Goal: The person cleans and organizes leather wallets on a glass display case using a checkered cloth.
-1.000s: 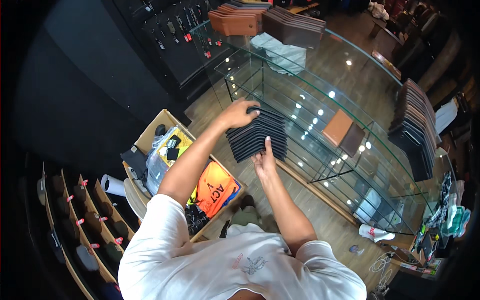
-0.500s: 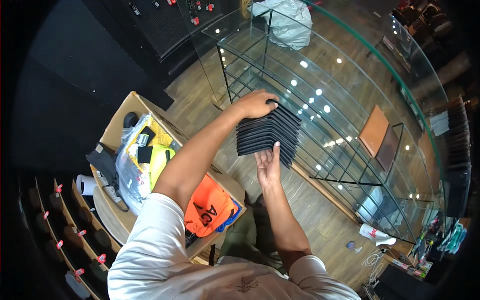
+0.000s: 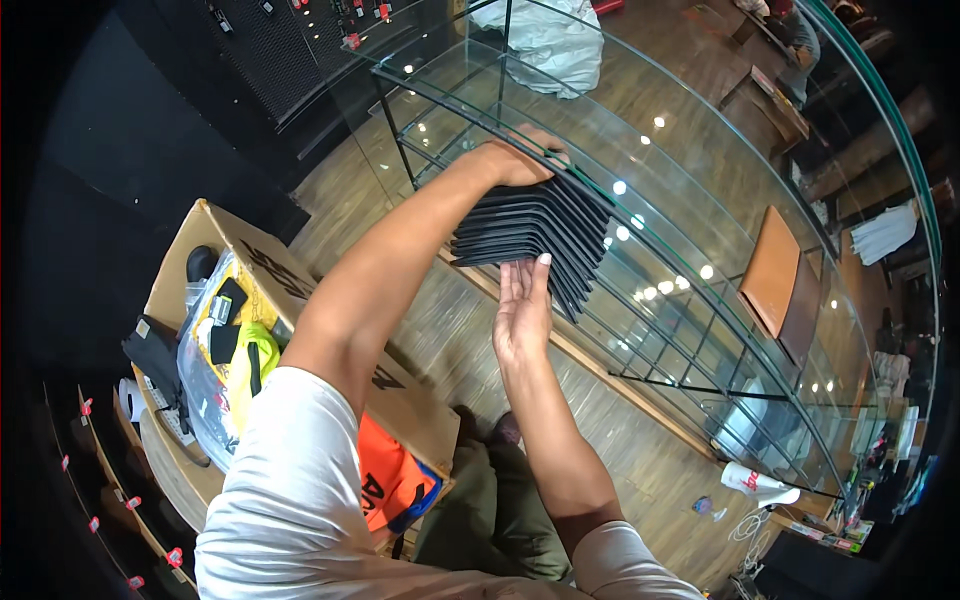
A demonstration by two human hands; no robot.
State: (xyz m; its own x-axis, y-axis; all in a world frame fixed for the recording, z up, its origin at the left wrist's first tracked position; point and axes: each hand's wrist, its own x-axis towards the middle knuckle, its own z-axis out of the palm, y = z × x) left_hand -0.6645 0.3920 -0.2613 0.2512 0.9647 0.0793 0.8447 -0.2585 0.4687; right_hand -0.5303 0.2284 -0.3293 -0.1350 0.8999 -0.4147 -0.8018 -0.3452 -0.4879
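A stack of thin black bent pieces (image 3: 525, 225), nested in V-shaped layers, is held between my two hands at the glass display case's front edge. My left hand (image 3: 520, 160) grips the stack's far end, fingers curled over it and partly seen through the glass. From below, my right hand (image 3: 525, 305) supports the near end, its fingers under the stack and the thumb up against the lowest layers. The glass case (image 3: 690, 300) has a black metal frame and several shelves; the stack's far part overlaps its front bar. What the pieces are I cannot tell.
On the left stands a cardboard box (image 3: 330, 320) with plastic bags, a yellow-green item and an orange bag (image 3: 395, 475). A brown folder (image 3: 772, 270) lies on the case at right. A white plastic bag (image 3: 555, 50) sits beyond; a white cup (image 3: 755, 482) lies below right.
Both hands have carried the black stack forward and slightly left, up to the case's front edge. The view has shifted, so the box sits further left. Both grips stay the same.
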